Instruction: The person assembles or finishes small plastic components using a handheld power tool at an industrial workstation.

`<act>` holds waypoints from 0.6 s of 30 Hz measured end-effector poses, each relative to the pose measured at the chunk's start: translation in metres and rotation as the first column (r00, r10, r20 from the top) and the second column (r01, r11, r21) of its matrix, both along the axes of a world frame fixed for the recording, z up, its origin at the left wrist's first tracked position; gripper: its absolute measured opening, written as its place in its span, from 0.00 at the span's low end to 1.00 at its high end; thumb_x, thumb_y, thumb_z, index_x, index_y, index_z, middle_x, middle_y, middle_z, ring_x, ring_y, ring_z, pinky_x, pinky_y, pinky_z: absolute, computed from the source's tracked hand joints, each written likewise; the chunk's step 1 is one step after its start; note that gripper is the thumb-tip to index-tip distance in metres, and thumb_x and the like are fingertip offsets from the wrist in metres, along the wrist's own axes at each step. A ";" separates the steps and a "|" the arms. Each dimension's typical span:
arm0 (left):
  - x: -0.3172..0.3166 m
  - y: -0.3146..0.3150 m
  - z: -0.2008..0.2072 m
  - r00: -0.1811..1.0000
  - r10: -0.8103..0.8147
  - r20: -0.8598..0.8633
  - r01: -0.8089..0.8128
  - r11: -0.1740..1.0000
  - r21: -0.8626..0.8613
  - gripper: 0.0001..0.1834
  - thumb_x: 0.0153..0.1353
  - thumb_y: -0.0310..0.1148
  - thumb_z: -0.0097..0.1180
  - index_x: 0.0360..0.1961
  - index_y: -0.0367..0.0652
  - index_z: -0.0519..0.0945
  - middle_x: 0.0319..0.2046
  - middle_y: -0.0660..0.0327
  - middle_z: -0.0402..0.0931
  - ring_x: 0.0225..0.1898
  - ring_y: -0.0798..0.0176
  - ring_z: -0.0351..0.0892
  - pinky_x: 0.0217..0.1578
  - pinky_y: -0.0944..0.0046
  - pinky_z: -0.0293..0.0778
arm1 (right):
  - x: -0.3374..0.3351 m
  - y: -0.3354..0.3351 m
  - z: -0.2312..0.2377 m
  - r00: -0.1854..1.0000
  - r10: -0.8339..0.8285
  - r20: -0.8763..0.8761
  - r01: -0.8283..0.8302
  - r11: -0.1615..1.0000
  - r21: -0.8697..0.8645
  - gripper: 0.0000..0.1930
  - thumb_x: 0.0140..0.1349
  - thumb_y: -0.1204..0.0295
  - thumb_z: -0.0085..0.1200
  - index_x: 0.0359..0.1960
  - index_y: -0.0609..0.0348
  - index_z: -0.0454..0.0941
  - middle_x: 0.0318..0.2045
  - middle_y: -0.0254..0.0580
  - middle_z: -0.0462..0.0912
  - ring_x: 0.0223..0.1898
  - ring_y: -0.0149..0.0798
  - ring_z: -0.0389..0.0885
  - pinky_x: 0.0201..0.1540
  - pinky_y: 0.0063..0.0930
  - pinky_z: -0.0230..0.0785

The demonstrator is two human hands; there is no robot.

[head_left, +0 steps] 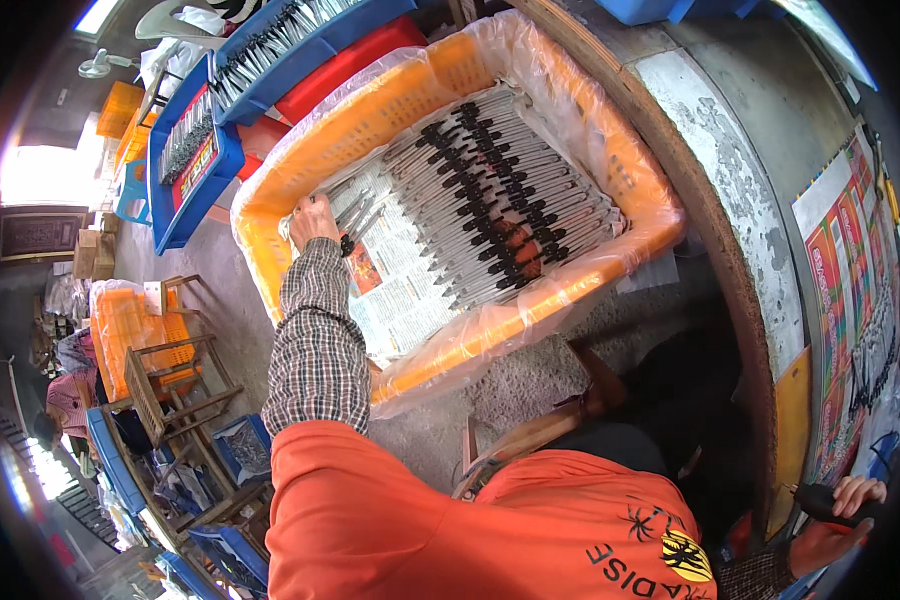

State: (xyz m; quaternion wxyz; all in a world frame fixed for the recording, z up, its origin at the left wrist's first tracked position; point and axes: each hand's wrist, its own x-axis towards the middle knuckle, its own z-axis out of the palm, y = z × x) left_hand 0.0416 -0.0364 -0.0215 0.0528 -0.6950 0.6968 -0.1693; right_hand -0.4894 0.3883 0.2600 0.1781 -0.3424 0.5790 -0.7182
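At the left end of an orange plastic basket [440, 80], my left hand [313, 220] is closed with its fingers curled down by the wall. What it grips, if anything, is hidden. A few loose slender silver-grey pieces [358, 212] lie right beside it. Newspaper [395, 300] lines the basket over clear plastic. On it, long rows of slender silver pieces with black middles [485, 190] lie packed side by side, overlapping. Far off at the lower right, my right hand [832, 540] is wrapped round a black handle [820, 502]; the rest of that object is unclear.
Blue trays [183, 150] with similar slender pieces stand beyond the basket, near a red bin [350, 70]. A worn table edge [715, 190] curves past the right side, with more pieces [875, 350] on printed sheets. Wooden stools [185, 385] stand at left; a person [75, 395] is behind.
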 end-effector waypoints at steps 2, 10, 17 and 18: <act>0.003 -0.001 -0.001 0.999 -0.046 0.029 0.047 0.998 -0.033 0.07 0.49 0.29 0.54 0.31 0.41 0.76 0.31 0.51 0.71 0.29 0.53 0.78 0.27 0.58 0.75 | 0.003 -0.003 0.000 0.999 -0.045 -0.027 0.045 0.999 0.000 0.18 0.55 0.62 0.54 0.38 0.60 0.61 0.22 0.32 0.57 0.24 0.27 0.57 0.37 0.22 0.52; 0.004 -0.001 -0.006 0.997 -0.076 -0.005 0.076 0.996 -0.046 0.05 0.51 0.27 0.49 0.30 0.40 0.74 0.30 0.51 0.71 0.27 0.52 0.78 0.27 0.58 0.75 | -0.007 0.006 0.000 1.000 -0.009 -0.016 0.009 1.000 0.025 0.18 0.55 0.63 0.53 0.38 0.60 0.61 0.22 0.33 0.57 0.24 0.27 0.57 0.35 0.21 0.53; 0.005 -0.005 -0.011 0.998 -0.064 0.017 0.064 0.997 -0.031 0.07 0.50 0.26 0.47 0.32 0.43 0.74 0.31 0.49 0.71 0.31 0.48 0.76 0.29 0.55 0.73 | 0.009 -0.010 0.000 0.990 -0.119 -0.080 0.122 0.992 0.027 0.18 0.56 0.62 0.53 0.39 0.61 0.62 0.22 0.33 0.57 0.24 0.27 0.57 0.34 0.20 0.53; 0.005 -0.005 -0.011 0.998 -0.058 0.019 0.059 0.998 -0.023 0.07 0.50 0.26 0.48 0.32 0.42 0.73 0.31 0.49 0.71 0.31 0.48 0.76 0.30 0.55 0.73 | 0.007 -0.009 0.000 0.990 -0.117 -0.084 0.120 0.992 0.029 0.18 0.56 0.62 0.53 0.39 0.61 0.62 0.22 0.33 0.57 0.24 0.27 0.57 0.34 0.20 0.53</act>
